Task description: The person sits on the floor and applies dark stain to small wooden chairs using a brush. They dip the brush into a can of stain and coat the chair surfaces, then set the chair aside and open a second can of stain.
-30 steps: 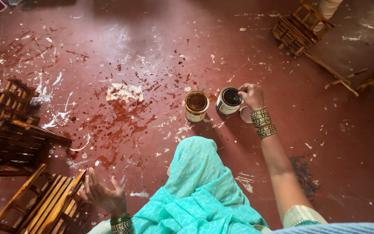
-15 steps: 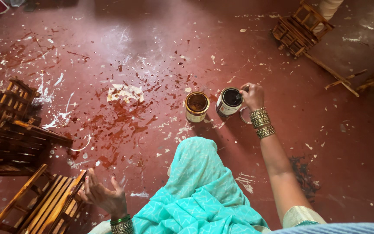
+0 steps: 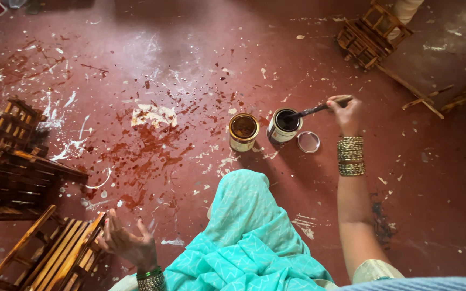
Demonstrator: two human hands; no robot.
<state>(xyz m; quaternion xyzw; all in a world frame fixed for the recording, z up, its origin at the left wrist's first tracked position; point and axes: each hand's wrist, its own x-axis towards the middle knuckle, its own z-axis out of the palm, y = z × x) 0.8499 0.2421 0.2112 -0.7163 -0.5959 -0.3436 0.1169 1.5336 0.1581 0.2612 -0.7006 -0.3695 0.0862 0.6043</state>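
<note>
My right hand (image 3: 346, 113) holds a paintbrush (image 3: 319, 109) by its wooden handle, and the bristle end dips into an open white tin of dark paint (image 3: 283, 125). The tin's round lid (image 3: 308, 142) lies on the floor just right of it. A second open tin with a gold rim and brown liquid (image 3: 243, 131) stands to the left. My left hand (image 3: 128, 242) rests with fingers spread against a slatted wooden rack (image 3: 44, 256) at the lower left. My knee under turquoise cloth (image 3: 244, 221) sits between the hands.
The red floor (image 3: 190, 64) is spattered with white and dark red paint. More wooden racks (image 3: 12, 151) are stacked at the left. Another wooden frame (image 3: 370, 35) and loose sticks (image 3: 416, 94) lie at the upper right.
My right hand has moved from the white tin's rim to the right and now holds a brush dipped in it. The lid now shows beside the tin. The left hand stayed put.
</note>
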